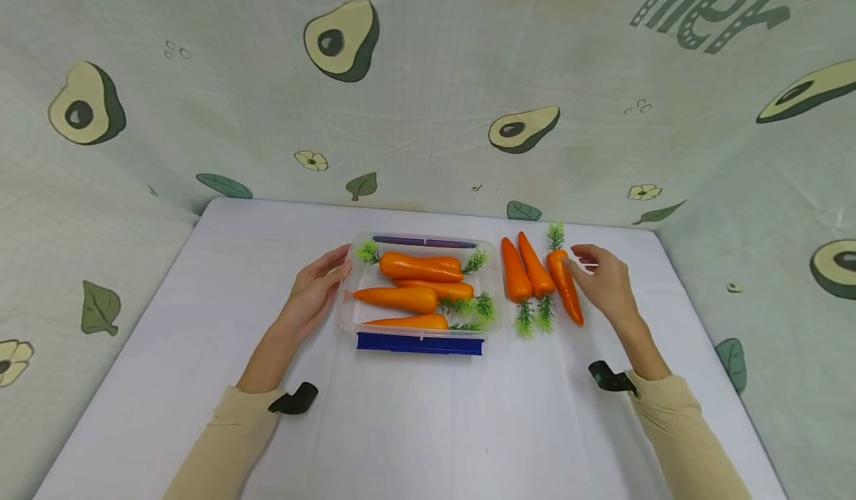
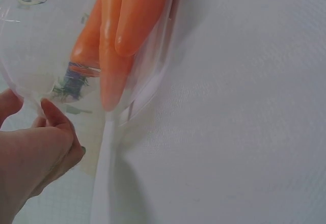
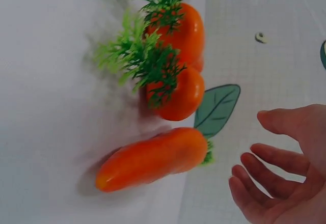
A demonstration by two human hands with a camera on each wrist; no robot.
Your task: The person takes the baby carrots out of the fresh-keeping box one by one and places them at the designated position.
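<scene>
A clear plastic container (image 1: 495, 314) holds several orange carrots (image 1: 401, 299) with green tops. My left hand (image 1: 316, 288) grips its left rim; in the left wrist view the thumb and fingers of that hand (image 2: 41, 150) pinch the edge. Three more carrots lie side by side to the right of the container, the two left ones with tops toward me. The rightmost carrot (image 1: 565, 284) has its top pointing away. Beside it is my right hand (image 1: 605, 281), fingers spread and slightly bent. In the right wrist view a gap separates this hand (image 3: 290, 163) from that carrot (image 3: 153, 159).
A blue flap (image 1: 420, 344) hangs along the container's near side, and a dark purple one (image 1: 424, 242) is on the far side. The white tabletop (image 1: 428, 426) ends at a cloth backdrop (image 1: 428, 114) printed with avocados and leaves.
</scene>
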